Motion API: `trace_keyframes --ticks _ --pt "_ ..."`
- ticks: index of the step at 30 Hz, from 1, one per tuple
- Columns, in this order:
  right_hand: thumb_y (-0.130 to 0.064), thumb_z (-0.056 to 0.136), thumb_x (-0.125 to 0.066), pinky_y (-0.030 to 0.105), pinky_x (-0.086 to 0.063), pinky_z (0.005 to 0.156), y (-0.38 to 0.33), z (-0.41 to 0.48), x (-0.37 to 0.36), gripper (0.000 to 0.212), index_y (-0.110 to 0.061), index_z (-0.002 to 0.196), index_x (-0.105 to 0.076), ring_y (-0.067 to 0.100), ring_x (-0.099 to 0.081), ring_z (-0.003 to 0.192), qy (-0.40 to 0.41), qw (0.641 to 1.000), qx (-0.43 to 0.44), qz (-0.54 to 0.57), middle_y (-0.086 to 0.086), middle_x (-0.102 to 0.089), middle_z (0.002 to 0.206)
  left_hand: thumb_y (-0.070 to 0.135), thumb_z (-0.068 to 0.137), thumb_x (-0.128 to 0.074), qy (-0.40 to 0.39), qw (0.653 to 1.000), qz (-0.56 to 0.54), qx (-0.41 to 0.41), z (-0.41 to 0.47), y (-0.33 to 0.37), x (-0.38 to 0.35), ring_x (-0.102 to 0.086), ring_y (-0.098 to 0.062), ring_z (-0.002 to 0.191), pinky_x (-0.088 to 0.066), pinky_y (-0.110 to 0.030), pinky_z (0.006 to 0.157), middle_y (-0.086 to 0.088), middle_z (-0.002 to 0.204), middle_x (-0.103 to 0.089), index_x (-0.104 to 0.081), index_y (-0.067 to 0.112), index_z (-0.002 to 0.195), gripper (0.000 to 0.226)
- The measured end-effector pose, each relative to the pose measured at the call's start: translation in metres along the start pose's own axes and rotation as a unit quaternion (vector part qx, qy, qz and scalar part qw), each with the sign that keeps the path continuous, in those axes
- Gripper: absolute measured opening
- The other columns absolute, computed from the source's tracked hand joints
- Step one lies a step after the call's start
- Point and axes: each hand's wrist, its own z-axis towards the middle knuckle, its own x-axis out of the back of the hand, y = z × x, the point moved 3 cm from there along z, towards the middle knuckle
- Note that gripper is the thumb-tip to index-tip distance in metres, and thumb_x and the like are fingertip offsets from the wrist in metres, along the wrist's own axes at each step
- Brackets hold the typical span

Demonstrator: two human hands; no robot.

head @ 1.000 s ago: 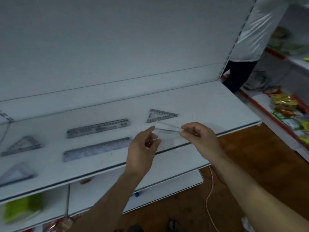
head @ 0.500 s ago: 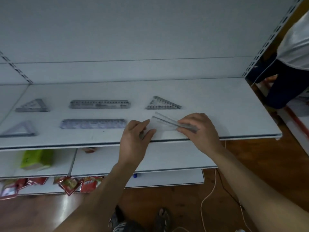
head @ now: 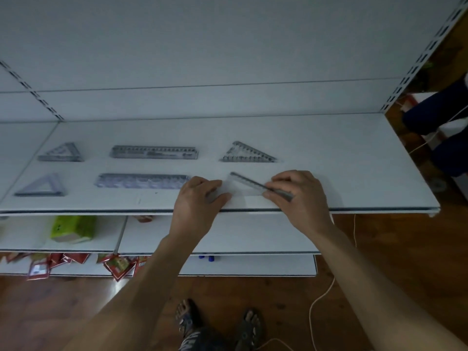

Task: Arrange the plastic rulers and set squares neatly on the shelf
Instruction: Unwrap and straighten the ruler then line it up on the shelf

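In the head view, a transparent set square [head: 244, 186] is held near the front edge of the white shelf [head: 354, 158], in front of a set square with printed markings [head: 249, 153] that lies further back. Its left corner is pinched by the left hand [head: 200, 198]. Its right end, along the dark graduated edge, is grasped by the curled fingers of the right hand [head: 300, 196]. Whether the piece already lies flat on the shelf cannot be told.

To the left, two rulers are laid one behind the other, the back ruler [head: 154, 152] and the front ruler [head: 141, 181]. Beyond them lie two more set squares, the rear one [head: 62, 153] and the near one [head: 41, 187].

The held piece is judged to be thin, light and stiff plastic, slick against the painted shelf and liable to skid or snap if bent. It would best be taken by its edges or corners with the fingertips and pressed lightly flat when it is aligned.
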Motion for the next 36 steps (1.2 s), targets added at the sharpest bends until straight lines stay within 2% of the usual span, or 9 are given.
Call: trace_keyframes --ticks 4,8,11,18,27,31,36 --pt "-0.042 0.079 -0.072 0.034 -0.044 0.082 0.004 -0.002 -0.002 0.030 -0.020 0.099 -0.074 0.019 -0.057 0.094 0.001 1.000 0.000 -0.006 -0.006 -0.066 0.096 0.029 0.084 -0.072 0.008 1.000 0.009 -0.015 -0.002 0.001 0.002 -0.055 -0.015 0.087 -0.040 -0.018 0.078 0.001 0.093 -0.057 -0.070 0.011 0.113 0.034" --pt "-0.042 0.078 -0.072 0.033 -0.043 0.082 0.005 -0.003 -0.003 0.026 -0.022 0.094 -0.075 0.018 -0.057 0.094 0.002 1.000 -0.004 -0.003 -0.007 -0.066 0.096 0.030 0.083 -0.072 0.015 1.000 0.009 -0.005 0.000 -0.001 0.000 -0.055 -0.012 0.084 -0.034 -0.002 0.070 0.003 0.091 -0.058 -0.071 0.014 0.112 0.032" --pt "-0.040 0.078 -0.075 0.033 -0.043 0.083 0.005 -0.002 -0.003 0.021 -0.024 0.092 -0.075 0.017 -0.057 0.095 0.000 1.000 -0.014 0.004 -0.008 -0.066 0.097 0.030 0.082 -0.073 0.008 1.000 -0.003 0.002 0.000 -0.002 0.001 -0.055 -0.009 0.083 -0.034 0.002 0.069 0.004 0.091 -0.059 -0.071 0.015 0.111 0.032" --pt "-0.039 0.078 -0.074 0.028 -0.037 0.085 0.005 -0.002 -0.002 0.020 -0.025 0.091 -0.076 0.015 -0.055 0.097 -0.010 1.000 -0.029 0.008 -0.010 -0.065 0.099 0.027 0.082 -0.074 -0.002 0.999 -0.033 0.007 0.001 -0.003 0.002 -0.054 0.003 0.081 -0.036 0.002 0.071 0.006 0.090 -0.059 -0.072 0.015 0.108 0.029" --pt "-0.039 0.078 -0.075 0.028 -0.038 0.085 0.003 -0.003 0.001 0.022 -0.024 0.094 -0.075 0.014 -0.056 0.098 -0.020 0.999 -0.038 0.003 -0.009 -0.066 0.100 0.030 0.083 -0.072 -0.014 1.000 -0.027 -0.001 0.000 -0.005 0.002 -0.055 -0.006 0.085 -0.035 0.002 0.071 0.006 0.093 -0.058 -0.069 0.017 0.113 0.033" --pt "-0.040 0.082 -0.068 0.029 -0.043 0.087 -0.002 -0.006 0.004 0.027 -0.021 0.099 -0.074 0.013 -0.057 0.097 -0.006 0.999 -0.039 0.016 -0.007 -0.068 0.100 0.033 0.085 -0.070 -0.023 0.999 -0.020 -0.016 -0.003 -0.006 0.003 -0.053 -0.009 0.090 -0.035 -0.001 0.074 0.007 0.096 -0.056 -0.067 0.018 0.117 0.036" --pt "-0.034 0.088 -0.058 0.020 -0.038 0.090 -0.011 -0.003 0.012 0.031 -0.016 0.110 -0.069 0.014 -0.055 0.104 -0.002 0.997 -0.065 0.046 -0.003 -0.065 0.109 0.034 0.087 -0.067 -0.051 0.996 -0.028 -0.064 -0.009 -0.013 0.018 -0.052 -0.006 0.092 -0.036 -0.001 0.077 0.010 0.103 -0.055 -0.062 0.020 0.124 0.040"
